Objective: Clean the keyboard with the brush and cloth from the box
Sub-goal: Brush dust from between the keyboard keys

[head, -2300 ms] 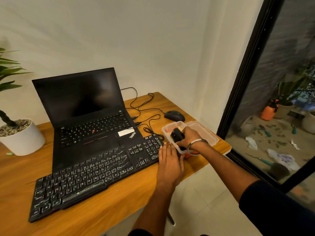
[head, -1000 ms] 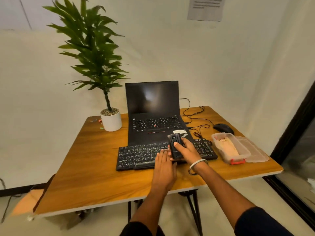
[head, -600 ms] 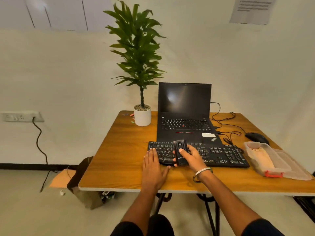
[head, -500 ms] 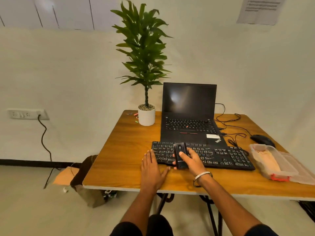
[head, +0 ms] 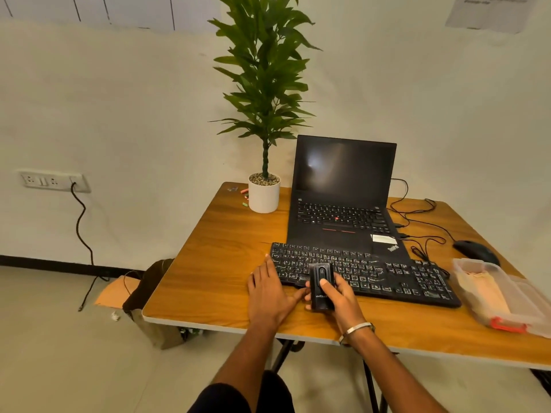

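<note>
The right hand (head: 338,295) is curled around a black, block-shaped plastic brush (head: 321,286), thumb laid along its top face and the fingers wrapped underneath; the brush stands over the near edge of the flat black plastic keyboard (head: 366,272), towards its left end. The left hand (head: 268,289) lies flat with straight fingers on the brown wooden table (head: 220,263), holding nothing; its fingertips reach the keyboard's left end and its thumb points towards the brush.

From the brush, the keyboard stretches away towards 3 o'clock. The clear plastic rectangular box (head: 496,296) with an orange-red clasp sits at 3 o'clock, just past the keyboard's right end, and a pale beige cloth (head: 480,289) lies inside it. A see-through lid (head: 533,293) lies against the box's far side.

At 12 o'clock an open black laptop (head: 343,198) with a dark screen sits right behind the keyboard. A green leafy plant in a white round pot (head: 264,195) stands at 11 o'clock. A black computer mouse (head: 475,251) rests at 2 o'clock, with thin black cables (head: 423,225) looping between it and the laptop. A silver bangle (head: 356,328) circles the right wrist.
</note>
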